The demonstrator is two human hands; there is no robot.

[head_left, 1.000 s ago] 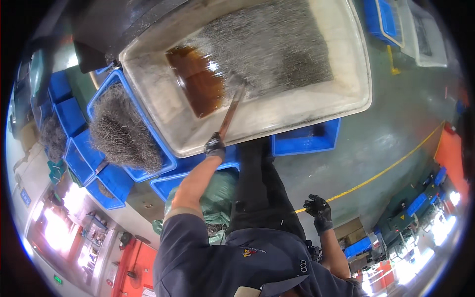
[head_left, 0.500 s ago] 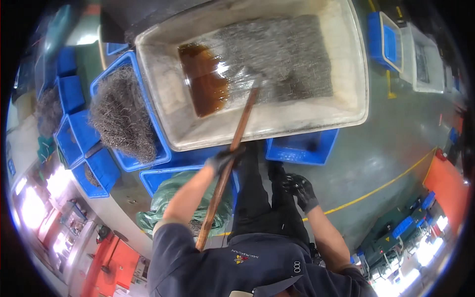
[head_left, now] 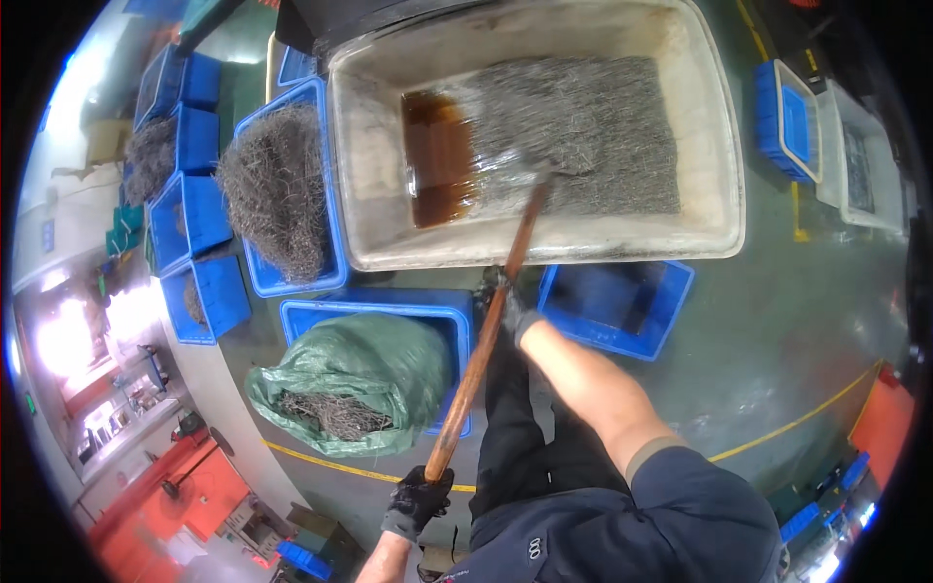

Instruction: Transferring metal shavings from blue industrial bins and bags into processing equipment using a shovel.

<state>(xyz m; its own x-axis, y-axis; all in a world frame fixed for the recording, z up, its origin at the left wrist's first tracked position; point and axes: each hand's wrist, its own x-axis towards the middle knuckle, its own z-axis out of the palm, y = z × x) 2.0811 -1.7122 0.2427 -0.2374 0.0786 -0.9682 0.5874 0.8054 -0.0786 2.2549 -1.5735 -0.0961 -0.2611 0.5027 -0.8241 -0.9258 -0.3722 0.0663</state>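
Suddenly both hands were on the wooden pole [head_left: 476, 374]. Half a sec ago only the left hand [head_left: 418, 505] gripped it, approx. halfway along, while the right hand [head_left: 517, 313] hung free near the trousers. Now the right had the upper grip, just below the tub's near rim, w/ the left down at the butt end, lower centre of the frame. Prob. meant firmer, two-point control of the pole.

Right fingers: closed round the shaft, tips partly hidden. Left fingers: curled tight about the butt. Both hands wore dark gloves.

The pole slanted from lower centre up into the white tub [head_left: 627, 243], upper centre; its far end met the thin grey metal strands [head_left: 612, 136] approx. mid-tub. Blur there, so can't tell what tool head, if any, it had. Strands covered the mid & right part of the tub floor; brown liquid [head_left: 437, 155] pooled at the left end.

Nearby: a blue crate [head_left: 333, 199] heaped w/ a wiry tangle [head_left: 277, 194] just left of the tub, an open green sack [head_left: 389, 355] w/ more strands at its mouth, lower left of centre, & another blue bin [head_left: 666, 311] below the tub's right half.
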